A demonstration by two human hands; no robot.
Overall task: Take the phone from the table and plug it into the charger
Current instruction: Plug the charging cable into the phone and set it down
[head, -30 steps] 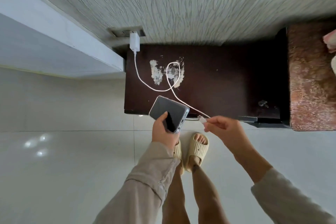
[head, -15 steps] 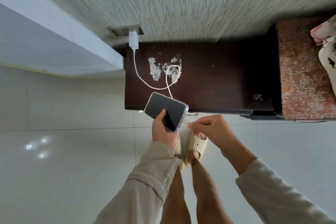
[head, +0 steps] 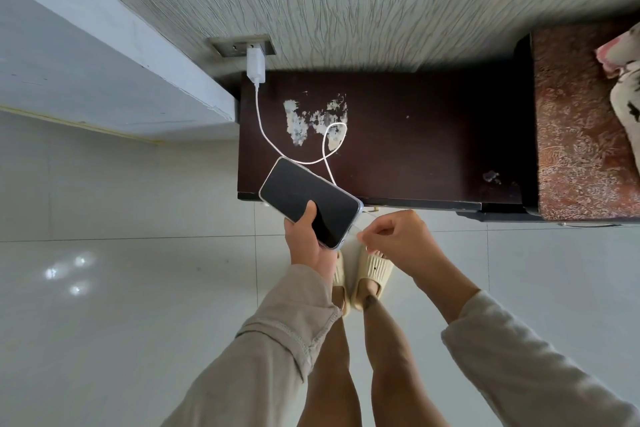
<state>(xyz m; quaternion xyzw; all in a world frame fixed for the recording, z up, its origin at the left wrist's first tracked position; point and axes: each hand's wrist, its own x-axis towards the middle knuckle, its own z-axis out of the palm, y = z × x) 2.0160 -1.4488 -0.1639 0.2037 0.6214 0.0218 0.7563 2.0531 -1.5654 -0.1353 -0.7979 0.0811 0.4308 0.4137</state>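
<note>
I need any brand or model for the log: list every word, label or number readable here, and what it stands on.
None can be read.
Phone: screen dark, no text showing.
Charger: plain white, no marking legible.
Wall socket: no lettering legible.
Slippers: no legible mark.

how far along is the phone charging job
Done: the phone is off the table, in the left hand. In hand: the right hand holds the cable end at its lower edge. Left: seating the plug; connection not visible.
</note>
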